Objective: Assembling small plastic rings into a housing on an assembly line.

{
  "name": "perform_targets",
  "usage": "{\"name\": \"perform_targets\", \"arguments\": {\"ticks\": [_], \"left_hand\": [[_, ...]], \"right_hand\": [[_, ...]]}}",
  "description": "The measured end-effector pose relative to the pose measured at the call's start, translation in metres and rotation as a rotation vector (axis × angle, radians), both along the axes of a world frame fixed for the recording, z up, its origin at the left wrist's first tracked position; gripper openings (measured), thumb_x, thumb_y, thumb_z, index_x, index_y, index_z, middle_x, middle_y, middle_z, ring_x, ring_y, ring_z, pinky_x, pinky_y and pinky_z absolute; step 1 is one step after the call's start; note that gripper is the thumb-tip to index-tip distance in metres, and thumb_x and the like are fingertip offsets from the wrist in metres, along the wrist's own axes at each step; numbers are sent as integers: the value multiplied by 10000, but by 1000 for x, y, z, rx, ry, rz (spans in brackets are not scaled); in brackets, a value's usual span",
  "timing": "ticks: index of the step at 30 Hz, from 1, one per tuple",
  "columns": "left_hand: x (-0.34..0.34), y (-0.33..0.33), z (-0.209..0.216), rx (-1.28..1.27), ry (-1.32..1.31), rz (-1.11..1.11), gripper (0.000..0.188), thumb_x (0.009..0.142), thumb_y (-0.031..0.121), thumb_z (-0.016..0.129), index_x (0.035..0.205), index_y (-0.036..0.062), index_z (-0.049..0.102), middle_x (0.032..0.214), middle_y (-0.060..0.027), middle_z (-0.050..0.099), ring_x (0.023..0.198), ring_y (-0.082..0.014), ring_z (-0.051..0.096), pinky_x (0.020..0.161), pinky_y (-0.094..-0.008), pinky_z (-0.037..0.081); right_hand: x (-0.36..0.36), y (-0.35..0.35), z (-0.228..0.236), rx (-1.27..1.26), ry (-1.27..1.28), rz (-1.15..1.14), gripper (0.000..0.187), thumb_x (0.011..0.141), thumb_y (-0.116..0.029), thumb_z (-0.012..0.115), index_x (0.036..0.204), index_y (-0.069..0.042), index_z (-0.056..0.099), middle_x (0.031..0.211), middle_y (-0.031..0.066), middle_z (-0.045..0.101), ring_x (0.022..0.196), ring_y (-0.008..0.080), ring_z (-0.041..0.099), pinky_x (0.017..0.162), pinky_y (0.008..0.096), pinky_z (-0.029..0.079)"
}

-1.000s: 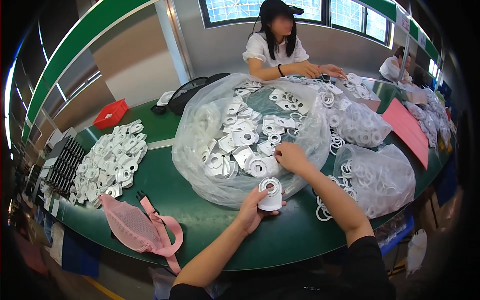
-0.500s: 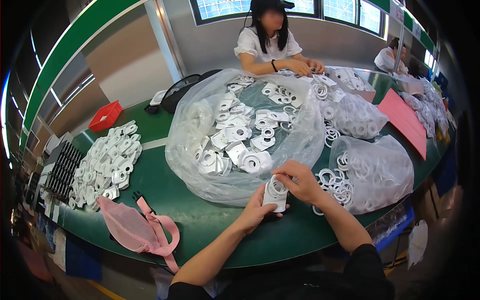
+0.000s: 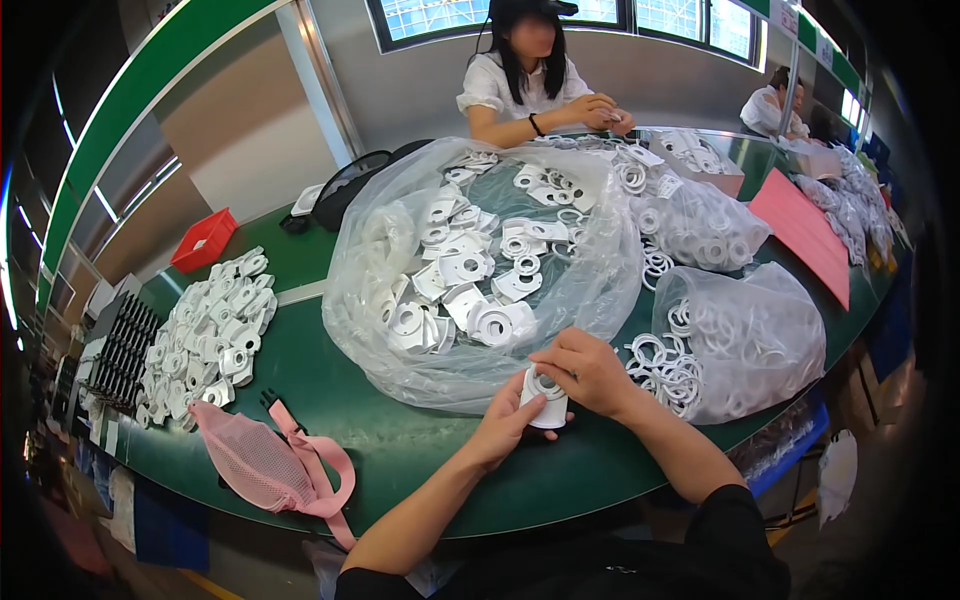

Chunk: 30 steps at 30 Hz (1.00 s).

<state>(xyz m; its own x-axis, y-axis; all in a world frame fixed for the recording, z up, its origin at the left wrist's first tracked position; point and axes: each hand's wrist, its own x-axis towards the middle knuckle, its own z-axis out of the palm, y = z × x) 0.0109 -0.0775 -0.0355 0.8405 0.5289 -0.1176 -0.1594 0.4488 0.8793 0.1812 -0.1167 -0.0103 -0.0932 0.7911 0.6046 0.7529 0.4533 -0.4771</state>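
Note:
My left hand (image 3: 503,425) holds a small white plastic part (image 3: 545,398) with a round hole, just above the green table (image 3: 420,440). My right hand (image 3: 583,368) rests on top of the same part, fingers pressing at its hole. Right behind both hands lies a big clear plastic bag (image 3: 480,270), open and full of the same white parts. To the right of my right forearm sits a second clear bag (image 3: 745,340) holding white rings, with several loose rings (image 3: 660,360) spilling out beside it.
A pile of white parts (image 3: 205,335) lies at the left, beside a black tray (image 3: 120,350). A pink mesh pouch (image 3: 265,465) sits near the front edge. A person in white (image 3: 530,85) works across the table; another person (image 3: 770,100) sits far right. A red bin (image 3: 203,240) stands at the left rear, and a pink sheet (image 3: 800,230) lies at the right.
My right hand drew back from the big bag and came down onto the white part held in my left hand. Both hands now meet on it.

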Motion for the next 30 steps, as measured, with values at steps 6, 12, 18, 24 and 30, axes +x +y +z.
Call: {"name": "perform_targets", "arguments": {"ticks": [6, 12, 18, 24, 30], "left_hand": [[0, -1, -5, 69, 14, 45, 415, 916, 88, 440, 1311, 53, 317, 1034, -112, 601, 859, -230, 658, 524, -227, 489], [-1, -2, -1, 85, 67, 69, 432, 898, 82, 456, 1309, 52, 327, 1000, -103, 611, 797, -209, 667, 477, -206, 460], [-1, -2, -4, 519, 159, 143, 391, 888, 107, 511, 1258, 55, 397, 914, -59, 610, 697, -118, 626, 462, -193, 419], [0, -2, -1, 794, 293, 282, 221, 898, 188, 507, 1035, 14, 513, 786, -141, 579, 705, -251, 575, 622, -344, 419], [-3, 0, 0, 820, 411, 300, 254, 942, 212, 448, 830, -1, 528, 643, -48, 490, 598, -105, 426, 560, -276, 363]], "right_hand": [[2, 2, -3, 32, 26, 56, 149, 732, -94, 692, 880, -79, 681, 727, 66, 545, 668, 226, 534, 566, 312, 428], [-4, 2, -5, 45, 238, 34, 113, 780, -130, 663, 856, -47, 675, 711, 49, 532, 654, 191, 528, 580, 278, 422], [13, 4, -3, -554, 658, 185, 117, 834, -112, 633, 882, -6, 654, 773, 17, 570, 697, 64, 517, 624, 226, 419], [15, 6, -12, -517, 525, 246, 118, 855, -116, 598, 866, 0, 583, 752, 43, 580, 701, 110, 548, 626, 250, 429], [1, 3, -12, -365, 173, 139, 173, 852, -175, 576, 837, -7, 539, 751, 140, 551, 688, 285, 556, 619, 343, 425]]}}
